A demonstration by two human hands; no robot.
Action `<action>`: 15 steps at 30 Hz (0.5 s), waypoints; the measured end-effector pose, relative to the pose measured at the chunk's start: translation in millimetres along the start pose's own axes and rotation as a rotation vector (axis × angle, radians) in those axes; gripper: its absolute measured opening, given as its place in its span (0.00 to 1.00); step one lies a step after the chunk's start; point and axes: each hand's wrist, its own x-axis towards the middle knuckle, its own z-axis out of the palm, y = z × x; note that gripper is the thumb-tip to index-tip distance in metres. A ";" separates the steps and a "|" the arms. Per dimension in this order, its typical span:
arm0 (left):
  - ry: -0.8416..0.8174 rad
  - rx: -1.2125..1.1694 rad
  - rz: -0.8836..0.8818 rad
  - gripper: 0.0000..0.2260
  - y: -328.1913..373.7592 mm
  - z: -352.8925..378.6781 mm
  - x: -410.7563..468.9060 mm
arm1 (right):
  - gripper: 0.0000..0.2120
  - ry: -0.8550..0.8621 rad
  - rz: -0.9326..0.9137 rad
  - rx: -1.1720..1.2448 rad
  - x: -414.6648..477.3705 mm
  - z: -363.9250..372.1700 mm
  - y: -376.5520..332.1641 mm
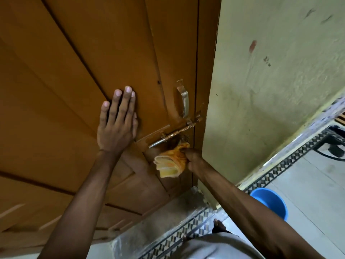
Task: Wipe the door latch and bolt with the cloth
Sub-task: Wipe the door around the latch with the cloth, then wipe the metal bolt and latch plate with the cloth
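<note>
The left hand (117, 120) lies flat on the brown panelled wooden door (65, 81), fingers spread and gripping nothing. Just right of it, the slim brass-and-steel sliding bolt (171, 134) slants across the door, its latch end (195, 121) near the frame, below a curved silver metal pull handle (183, 100). Directly under the bolt, the right hand (192, 158) is clenched around a bunched yellow-orange cloth (172, 161), whose top presses up against the bolt's underside. Lower right of that hand, a round blue plastic bucket (270, 202) sits on the tiled floor (308, 184).
</note>
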 end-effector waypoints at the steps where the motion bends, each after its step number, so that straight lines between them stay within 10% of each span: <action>1: 0.010 -0.030 -0.001 0.27 3.7 -0.2 -2.1 | 0.07 0.008 0.007 0.005 -2.3 -4.3 -4.0; 5: -0.027 -0.421 -0.238 0.20 41.5 -26.2 -18.6 | 0.06 0.041 -0.022 -0.048 -8.5 -33.5 -10.2; 9: -0.454 -0.907 -0.452 0.06 96.1 -47.7 -69.3 | 0.13 0.083 -0.171 -0.050 -6.6 -64.3 -18.2; 12: -0.773 -1.097 -0.840 0.09 133.6 -32.1 -100.8 | 0.15 0.082 -0.257 -0.103 -4.9 -80.9 -20.9; 15: -0.676 -1.311 -1.406 0.16 148.5 -12.2 -110.3 | 0.15 0.057 -0.328 -0.162 -7.9 -89.3 -22.3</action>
